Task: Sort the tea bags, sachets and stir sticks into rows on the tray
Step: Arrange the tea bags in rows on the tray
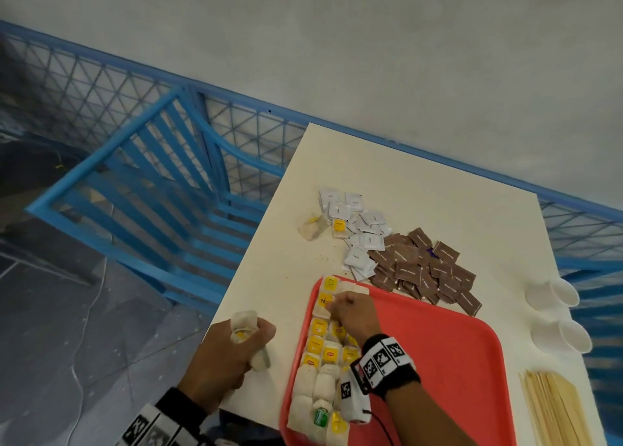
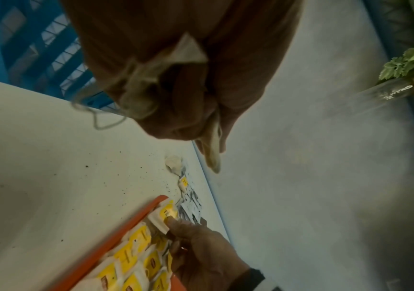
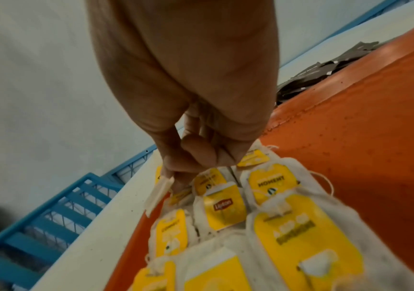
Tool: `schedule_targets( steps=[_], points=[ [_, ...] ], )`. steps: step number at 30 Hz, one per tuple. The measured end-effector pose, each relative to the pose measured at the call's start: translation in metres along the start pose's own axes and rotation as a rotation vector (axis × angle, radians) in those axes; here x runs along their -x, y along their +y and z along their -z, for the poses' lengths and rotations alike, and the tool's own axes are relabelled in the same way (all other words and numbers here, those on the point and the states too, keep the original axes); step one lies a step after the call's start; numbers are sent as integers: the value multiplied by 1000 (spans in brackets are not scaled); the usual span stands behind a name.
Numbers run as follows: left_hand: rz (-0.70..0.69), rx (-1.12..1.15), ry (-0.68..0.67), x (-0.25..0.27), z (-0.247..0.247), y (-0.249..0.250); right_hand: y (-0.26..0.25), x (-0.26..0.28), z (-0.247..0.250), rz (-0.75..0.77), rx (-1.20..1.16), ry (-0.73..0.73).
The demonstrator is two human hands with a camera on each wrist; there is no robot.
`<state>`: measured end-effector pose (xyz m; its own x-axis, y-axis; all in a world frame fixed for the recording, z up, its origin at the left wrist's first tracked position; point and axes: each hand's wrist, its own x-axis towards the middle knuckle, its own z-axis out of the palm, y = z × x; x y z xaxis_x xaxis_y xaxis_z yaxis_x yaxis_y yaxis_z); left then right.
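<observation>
With the right hand (image 1: pixel 352 312) pinching one tea bag (image 3: pixel 160 190) over the red tray (image 1: pixel 438 344) and the left hand (image 1: pixel 232 354) clenching several, tangled strings could drag the laid rows askew.

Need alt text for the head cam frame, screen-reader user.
The right hand pinches a tea bag at the far end of rows of tea bags lining the left side of a red tray, while the left hand grips a bunch of tea bags beside it. White sachets, brown sachets and stir sticks lie unsorted on the white table.
</observation>
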<state>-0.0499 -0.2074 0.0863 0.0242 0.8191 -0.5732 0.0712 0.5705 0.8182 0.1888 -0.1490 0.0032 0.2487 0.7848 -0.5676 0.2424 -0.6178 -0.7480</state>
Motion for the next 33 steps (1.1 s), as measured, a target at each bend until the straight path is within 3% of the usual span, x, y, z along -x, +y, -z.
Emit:
schedule_targets(
  steps=[7,12,16,18,20,23,25,29,33],
  points=[
    [12,17,-26,2,5,3,1,-1,-12,45,191,174],
    [96,150,-110,0,3,20,-6,3,-14,61,355,109],
    [219,377,-189,-5,-4,31,-17,11,-10,220,454,113],
    [231,461,-223,-7,-10,34,-32,29,1,389,329,118],
    [224,512,-244,-10,-17,36,-51,58,9,412,123,-26],
    [203,542,-253,-15,-34,38,-61,90,0,51,-210,-418],
    [202,541,-264,-19,-48,40,-56,99,-3,-81,-409,-523],
    [228,526,-263,-24,-66,41,-49,104,14,-67,-595,-461],
    [164,412,-261,-20,-74,45,-43,108,32,66,-501,-368]
  ],
)
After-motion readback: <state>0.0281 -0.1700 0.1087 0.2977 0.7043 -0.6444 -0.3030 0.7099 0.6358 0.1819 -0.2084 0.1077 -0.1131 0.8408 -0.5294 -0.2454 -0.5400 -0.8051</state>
